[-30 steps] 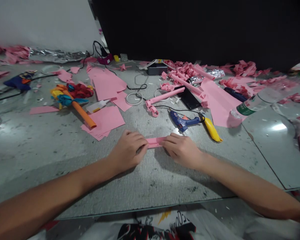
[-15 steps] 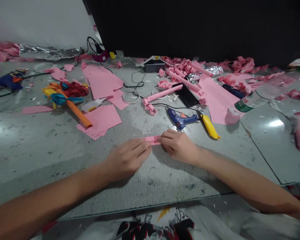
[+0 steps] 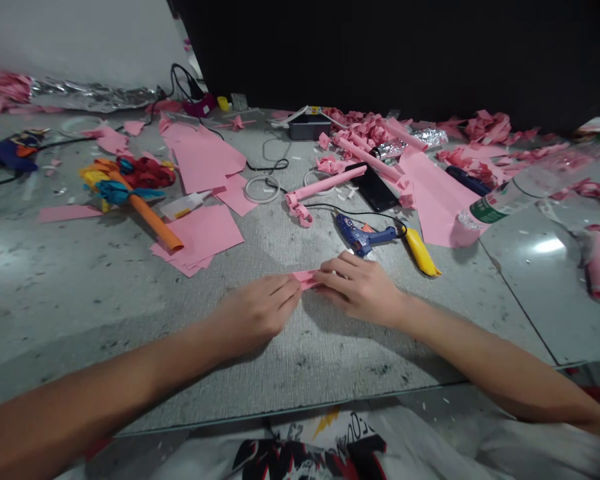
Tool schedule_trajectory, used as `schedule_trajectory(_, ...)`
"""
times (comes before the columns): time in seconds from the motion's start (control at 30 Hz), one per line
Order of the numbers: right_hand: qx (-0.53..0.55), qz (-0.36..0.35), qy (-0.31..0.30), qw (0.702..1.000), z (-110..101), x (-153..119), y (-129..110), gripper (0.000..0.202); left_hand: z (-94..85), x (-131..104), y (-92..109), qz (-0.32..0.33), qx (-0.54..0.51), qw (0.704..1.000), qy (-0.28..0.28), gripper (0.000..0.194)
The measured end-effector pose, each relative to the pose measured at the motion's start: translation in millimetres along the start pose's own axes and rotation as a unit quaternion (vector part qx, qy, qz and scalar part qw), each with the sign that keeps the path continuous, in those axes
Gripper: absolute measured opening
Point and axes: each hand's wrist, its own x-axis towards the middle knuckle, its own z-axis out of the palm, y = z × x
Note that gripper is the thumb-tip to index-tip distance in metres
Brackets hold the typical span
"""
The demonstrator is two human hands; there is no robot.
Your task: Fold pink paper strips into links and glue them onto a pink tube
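A narrow folded strip of pink paper [image 3: 306, 279] lies between my two hands near the middle of the table. My left hand [image 3: 260, 303] is closed on its left end, fingertips pressed down on it. At the other end, my right hand [image 3: 357, 287] pinches the strip, and its fingers cover that part. Just beyond my right hand lies a blue glue gun [image 3: 363, 235], with a yellow tool with a ridged edge [image 3: 420, 253] beside it. Pink paper sheets [image 3: 205, 233] are stacked beyond my left hand.
An orange paper tube with colourful paper petals [image 3: 150, 217] lies at the left. Farther back are a black phone [image 3: 375, 190], a pink rolled tube [image 3: 330, 183] and a tape ring [image 3: 261, 189]. A plastic bottle [image 3: 500, 203] lies at the right, near crumpled pink paper [image 3: 487, 127].
My right hand's fingers have shifted slightly along the strip and cover a little more of it. My left hand stays at its end, nearly unmoved. The view has tilted slightly.
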Motion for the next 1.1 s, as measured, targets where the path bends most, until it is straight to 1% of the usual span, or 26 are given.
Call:
schedule_trajectory(0.1, -0.042, -0.037, -0.013, 0.998, -1.3, -2.0, 0.5, 0.017, -0.5, -0.4, 0.4, 0.003, 0.002, 1.000, 0.000, 0.027)
schedule_trajectory(0.17, -0.046, -0.048, -0.030, 0.997, -0.4, -3.5, 2.0, 0.019, -0.8, -0.6, -0.7, -0.003, 0.001, 1.000, -0.003, 0.028)
schedule_trajectory(0.23, -0.039, -0.045, -0.037, 0.998, 1.1, -4.4, 3.8, 0.020, -1.1, -0.6, -2.3, -0.009, 0.003, 1.000, -0.007, 0.028)
schedule_trajectory(0.37, -0.035, -0.040, -0.031, 0.998, 3.2, -4.1, 6.1, 0.023, -1.5, -0.5, -3.7, -0.017, 0.013, 1.000, -0.010, 0.025)
schedule_trajectory(0.5, -0.037, -0.041, -0.033, 0.998, 2.6, -2.6, 5.0, 0.023, -1.4, -0.6, -2.4, -0.027, 0.022, 0.999, -0.028, 0.023)
schedule_trajectory(0.63, -0.041, -0.039, -0.038, 0.998, 2.0, -2.2, 3.5, 0.024, -0.7, -0.3, -1.8, -0.032, 0.009, 0.999, -0.034, 0.022)
schedule_trajectory(0.77, -0.042, -0.031, -0.055, 0.997, 2.3, -3.9, 3.0, 0.026, -1.5, 0.1, -1.6, -0.036, -0.004, 0.999, -0.035, 0.022)
schedule_trajectory(0.93, -0.037, -0.023, -0.076, 0.996, 1.4, -5.4, 2.0, 0.025, -4.2, -0.8, -0.2, -0.026, 0.001, 0.998, -0.059, 0.025)
schedule_trajectory(1.1, -0.041, -0.019, -0.091, 0.995, -1.7, -3.3, -1.9, 0.022, -3.6, -2.1, 1.0, -0.020, 0.005, 0.998, -0.055, 0.022)
